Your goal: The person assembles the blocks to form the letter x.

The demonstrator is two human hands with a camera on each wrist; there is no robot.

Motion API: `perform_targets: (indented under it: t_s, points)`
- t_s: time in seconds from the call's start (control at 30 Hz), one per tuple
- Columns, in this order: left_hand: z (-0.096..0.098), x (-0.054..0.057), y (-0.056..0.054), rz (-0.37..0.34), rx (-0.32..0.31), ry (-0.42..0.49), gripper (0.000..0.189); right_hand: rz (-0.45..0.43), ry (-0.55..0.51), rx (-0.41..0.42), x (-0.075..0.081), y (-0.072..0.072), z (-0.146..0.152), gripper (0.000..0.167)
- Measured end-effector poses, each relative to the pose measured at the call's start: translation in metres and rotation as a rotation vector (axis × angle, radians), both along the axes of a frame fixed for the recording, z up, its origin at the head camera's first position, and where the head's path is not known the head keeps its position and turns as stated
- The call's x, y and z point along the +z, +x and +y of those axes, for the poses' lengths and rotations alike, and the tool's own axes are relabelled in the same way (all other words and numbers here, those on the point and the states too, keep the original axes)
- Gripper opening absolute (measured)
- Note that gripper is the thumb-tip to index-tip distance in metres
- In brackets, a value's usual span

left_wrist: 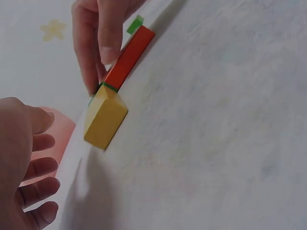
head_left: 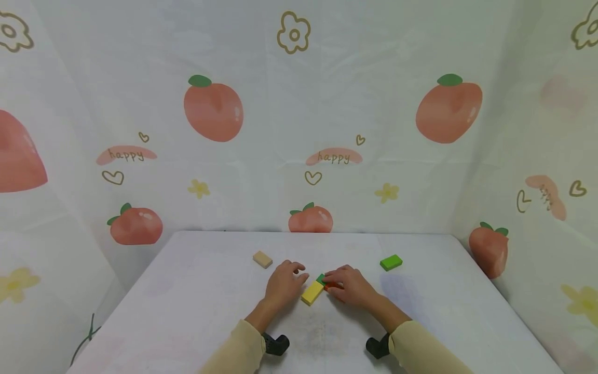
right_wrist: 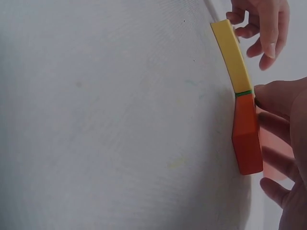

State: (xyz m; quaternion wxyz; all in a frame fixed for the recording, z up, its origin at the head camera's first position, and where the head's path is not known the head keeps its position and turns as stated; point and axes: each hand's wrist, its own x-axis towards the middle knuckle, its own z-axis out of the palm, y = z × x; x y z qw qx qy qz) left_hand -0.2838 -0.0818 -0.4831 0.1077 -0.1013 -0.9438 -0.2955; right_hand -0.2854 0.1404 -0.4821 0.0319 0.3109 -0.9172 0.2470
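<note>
In the head view a yellow block (head_left: 312, 293) lies slanted near the middle of the table, its far end meeting a green block (head_left: 320, 279) and a red block (head_left: 334, 285). The right hand (head_left: 352, 287) covers much of the red block, gripping it between thumb and fingers close to the joint. From the right wrist, a thin green strip (right_wrist: 243, 93) shows between yellow and red. My left hand (head_left: 285, 284) hovers left of the yellow block, fingers loosely curved and apart from it; the left wrist view shows nothing in this hand (left_wrist: 24, 163).
A tan block (head_left: 262, 259) lies farther back on the left, and a light green block (head_left: 391, 262) farther back on the right. The white table (head_left: 196, 306) ends at a printed cloth backdrop (head_left: 261, 197) behind and at both sides.
</note>
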Motion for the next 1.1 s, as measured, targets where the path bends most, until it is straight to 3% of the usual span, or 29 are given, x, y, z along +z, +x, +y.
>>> perform_targets:
  t_s: [0.23, 0.47, 0.83, 1.1]
  points:
    - [-0.012, 0.003, -0.009, 0.037, 0.035, 0.02, 0.019, -0.032, 0.006, -0.021, 0.001, 0.002, -0.001, 0.027]
    - [-0.03, -0.005, -0.023, 0.082, 0.085, 0.0, 0.018, -0.004, 0.044, 0.016, -0.001, 0.006, -0.002, 0.033]
    - [-0.059, -0.008, -0.033, 0.249, 0.163, -0.11, 0.016, 0.017, 0.081, 0.12, -0.002, 0.011, -0.001, 0.037]
    - [-0.072, -0.01, -0.037, 0.205, 0.168, -0.124, 0.022, 0.021, 0.084, 0.15, -0.004, 0.014, 0.002, 0.04]
